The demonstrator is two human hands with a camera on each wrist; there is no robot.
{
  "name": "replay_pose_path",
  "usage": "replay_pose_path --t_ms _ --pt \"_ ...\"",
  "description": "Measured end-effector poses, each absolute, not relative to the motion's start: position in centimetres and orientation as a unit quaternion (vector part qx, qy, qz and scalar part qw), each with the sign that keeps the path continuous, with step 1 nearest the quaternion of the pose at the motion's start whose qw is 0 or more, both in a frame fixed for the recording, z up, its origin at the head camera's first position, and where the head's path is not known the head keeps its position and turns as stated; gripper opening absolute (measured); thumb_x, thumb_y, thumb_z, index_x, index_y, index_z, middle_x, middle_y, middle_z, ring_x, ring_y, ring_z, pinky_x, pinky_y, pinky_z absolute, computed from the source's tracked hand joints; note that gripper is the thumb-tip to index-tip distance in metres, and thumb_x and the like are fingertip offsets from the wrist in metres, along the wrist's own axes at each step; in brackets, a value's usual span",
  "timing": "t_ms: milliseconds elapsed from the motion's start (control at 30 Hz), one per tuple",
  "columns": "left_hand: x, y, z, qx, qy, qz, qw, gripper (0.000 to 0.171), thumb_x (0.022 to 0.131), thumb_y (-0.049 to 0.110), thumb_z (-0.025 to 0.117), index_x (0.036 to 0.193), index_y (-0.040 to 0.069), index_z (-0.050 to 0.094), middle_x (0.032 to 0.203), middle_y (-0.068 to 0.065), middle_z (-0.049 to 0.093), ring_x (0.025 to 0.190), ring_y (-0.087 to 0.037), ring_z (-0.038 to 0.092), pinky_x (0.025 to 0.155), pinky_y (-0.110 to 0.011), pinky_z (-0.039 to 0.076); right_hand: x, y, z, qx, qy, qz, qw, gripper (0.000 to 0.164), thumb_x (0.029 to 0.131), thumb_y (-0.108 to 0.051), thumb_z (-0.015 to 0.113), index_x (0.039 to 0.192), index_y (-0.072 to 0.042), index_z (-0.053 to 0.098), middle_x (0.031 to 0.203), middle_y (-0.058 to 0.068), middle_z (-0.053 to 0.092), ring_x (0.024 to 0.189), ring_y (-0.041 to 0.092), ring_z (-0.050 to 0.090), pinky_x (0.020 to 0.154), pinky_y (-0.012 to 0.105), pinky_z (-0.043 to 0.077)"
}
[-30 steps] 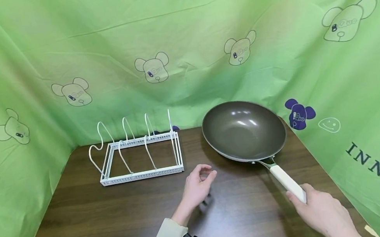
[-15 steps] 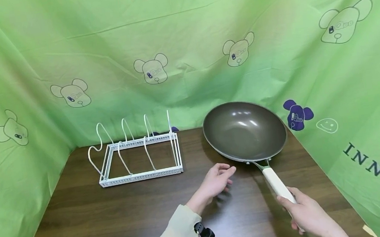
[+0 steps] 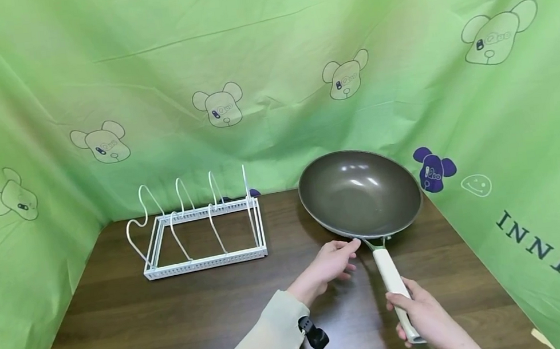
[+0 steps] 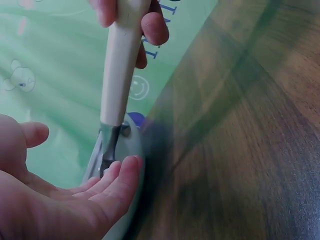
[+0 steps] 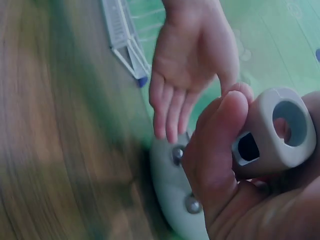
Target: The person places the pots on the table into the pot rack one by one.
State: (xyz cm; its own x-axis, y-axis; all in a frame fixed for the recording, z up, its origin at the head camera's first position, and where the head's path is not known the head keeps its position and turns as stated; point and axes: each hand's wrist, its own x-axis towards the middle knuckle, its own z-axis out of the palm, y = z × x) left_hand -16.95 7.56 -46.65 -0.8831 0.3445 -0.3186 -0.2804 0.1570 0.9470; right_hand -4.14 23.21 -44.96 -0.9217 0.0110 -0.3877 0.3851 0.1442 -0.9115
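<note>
A wok [image 3: 360, 194] with a dark inside and a pale outside is at the back right of the table, its handle pointing towards me. My right hand [image 3: 425, 313] grips the white handle [image 3: 387, 269] near its end, and the handle's hollow end [image 5: 292, 127] shows in the right wrist view. Beside the near rim, left of where the handle joins, is my left hand [image 3: 329, 264]. Its fingers [image 4: 112, 187] are extended, palm up, close under the wok's side in the left wrist view; whether they touch it I cannot tell.
A white wire rack [image 3: 207, 261] with several upright loops stands at the back left of the brown wooden table [image 3: 174, 336]. Green printed curtain [image 3: 264, 38] hangs behind and on both sides.
My left hand has moved right, up to the wok's near rim. The right hand has swung the handle leftward, turning the wok slightly. The rack shifts only a little with the view.
</note>
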Motion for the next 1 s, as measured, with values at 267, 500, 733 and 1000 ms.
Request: replay_pose_path --t_ms 267,500,733,1000 --pt "-17.4 8.6 -47.2 0.033 0.715 0.643 0.272 0.047 0.099 0.04 0.061 0.119 -0.003 0.065 0.109 -0.017 0.068 0.09 -0.032 0.07 0.073 -0.04 0.06 -4.5 21.0 -45.4 0.14 0.712 -0.672 0.148 0.049 0.104 -0.016 0.047 0.142 0.0 0.022 0.095 0.004 0.056 0.053 0.017 0.057 0.048 0.033 0.051" --pt "-17.6 9.2 -47.3 0.035 0.677 0.669 0.306 0.04 0.1 0.039 0.061 0.109 0.0 0.062 0.094 -0.01 0.063 0.072 -0.019 0.066 0.071 -0.037 0.06 -4.9 19.4 -45.8 0.149 0.688 -0.697 0.14 0.044 0.104 -0.019 0.047 0.138 -0.002 0.024 0.093 0.003 0.054 0.054 0.017 0.056 0.05 0.034 0.05" --pt "-18.0 10.0 -47.4 0.023 0.64 0.694 0.33 0.031 0.099 0.038 0.061 0.087 0.01 0.064 0.083 -0.009 0.07 0.066 -0.013 0.064 0.062 -0.027 0.054 -5.1 18.3 -46.1 0.157 0.672 -0.713 0.124 0.048 0.103 -0.017 0.048 0.14 -0.003 0.021 0.089 0.004 0.052 0.052 0.016 0.054 0.049 0.033 0.049" --pt "-18.0 10.9 -47.8 0.003 0.571 0.739 0.357 0.034 0.1 0.025 0.061 0.113 -0.007 0.065 0.109 -0.03 0.069 0.068 -0.018 0.069 0.069 -0.032 0.059 -4.9 17.2 -46.5 0.163 0.648 -0.735 0.117 0.049 0.102 -0.016 0.048 0.137 -0.003 0.018 0.083 0.003 0.051 0.051 0.015 0.052 0.049 0.031 0.047"
